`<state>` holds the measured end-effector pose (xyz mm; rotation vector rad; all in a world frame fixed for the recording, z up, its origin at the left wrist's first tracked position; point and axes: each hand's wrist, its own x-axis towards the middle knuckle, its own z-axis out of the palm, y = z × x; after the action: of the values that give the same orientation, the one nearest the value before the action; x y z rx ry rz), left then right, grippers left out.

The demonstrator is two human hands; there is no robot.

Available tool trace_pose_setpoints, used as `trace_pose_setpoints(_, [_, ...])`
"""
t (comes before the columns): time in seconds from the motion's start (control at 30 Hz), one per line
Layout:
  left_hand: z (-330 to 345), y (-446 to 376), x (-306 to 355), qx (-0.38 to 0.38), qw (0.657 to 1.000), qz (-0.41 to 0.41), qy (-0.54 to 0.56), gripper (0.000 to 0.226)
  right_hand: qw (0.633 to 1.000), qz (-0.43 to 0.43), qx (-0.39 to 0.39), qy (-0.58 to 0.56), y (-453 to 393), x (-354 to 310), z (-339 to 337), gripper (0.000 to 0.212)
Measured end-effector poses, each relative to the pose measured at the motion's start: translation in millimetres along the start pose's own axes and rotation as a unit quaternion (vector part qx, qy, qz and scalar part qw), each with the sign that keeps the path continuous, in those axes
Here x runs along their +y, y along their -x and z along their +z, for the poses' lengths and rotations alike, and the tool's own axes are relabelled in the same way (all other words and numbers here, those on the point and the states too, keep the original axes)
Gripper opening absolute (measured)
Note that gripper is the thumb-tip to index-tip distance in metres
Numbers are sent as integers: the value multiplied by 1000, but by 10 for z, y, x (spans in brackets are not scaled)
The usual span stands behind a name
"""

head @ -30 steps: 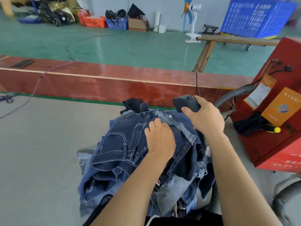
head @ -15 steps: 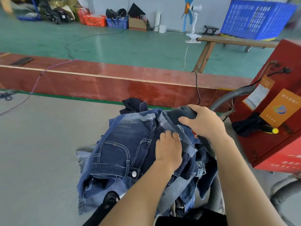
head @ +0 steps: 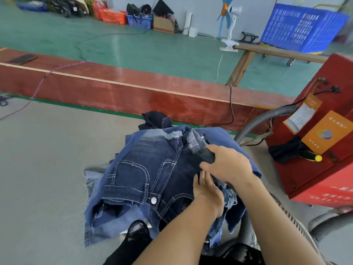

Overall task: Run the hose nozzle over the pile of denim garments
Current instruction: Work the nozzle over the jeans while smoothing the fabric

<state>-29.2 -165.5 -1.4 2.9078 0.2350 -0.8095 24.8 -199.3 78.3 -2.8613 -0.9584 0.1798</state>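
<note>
Right now the black plastic hose nozzle (head: 205,155) lies pressed on the heap of blue denim garments (head: 145,175), which sits on the grey table (head: 47,169) just beside the red machine (head: 324,150). The right hand (head: 227,165) has its fingers wrapped around the nozzle; the left hand (head: 207,192) rests flat with fingers relaxed, pinning the cloth. Best to keep the denim taut and the nozzle's mouth flush, sweeping slowly away from the machine.
</note>
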Motion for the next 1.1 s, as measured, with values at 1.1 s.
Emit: trace_pose_setpoints(1.1, [65, 10, -285, -6, 988, 121, 100, 83, 996, 11, 42, -83, -157, 40, -100, 45])
